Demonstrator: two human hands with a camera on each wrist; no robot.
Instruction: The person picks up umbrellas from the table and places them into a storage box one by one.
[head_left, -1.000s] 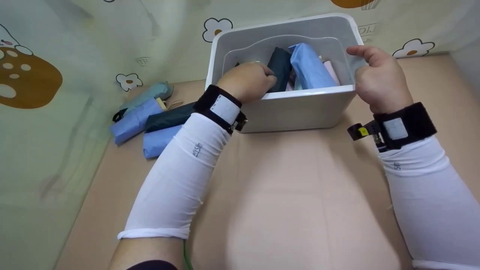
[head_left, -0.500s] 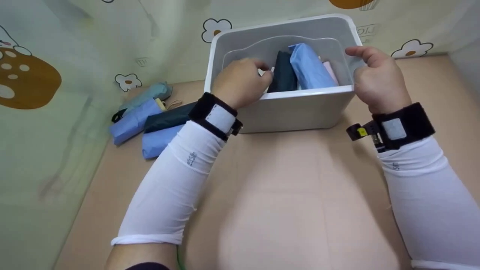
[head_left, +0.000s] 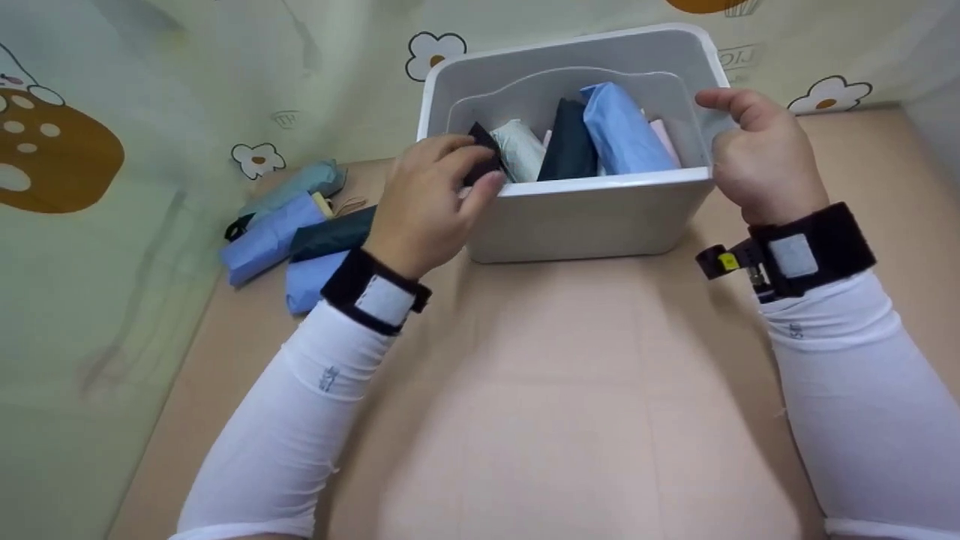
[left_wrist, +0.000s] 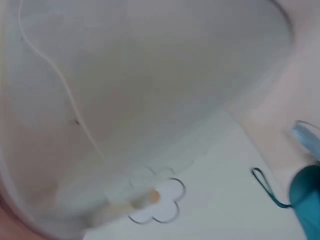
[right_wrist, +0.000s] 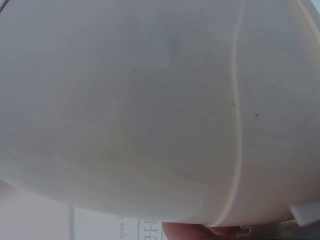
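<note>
Shifted leftward: my left grip [head_left: 427, 199], at the near rim of the white bin [head_left: 585, 225], touching a dark bundle [head_left: 484, 137] inside — grasped, cannot tell. Right grip [head_left: 766, 161]: clasping bin's side. Tabletop [head_left: 555, 375], left — blue bundle [head_left: 313, 279], wristband [head_left: 379, 294] obstructing.

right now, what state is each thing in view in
Bin: upright, open
Black bundle: partly hidden by fingers
Pale bundle: in bin, leaning
Dark bundle: in bin, leaning
Blue bundle: in bin, leaning
Outside bundles: lying close together
Left hand: over black bundle, grip unclear
Right hand: holds bin's right rim
</note>
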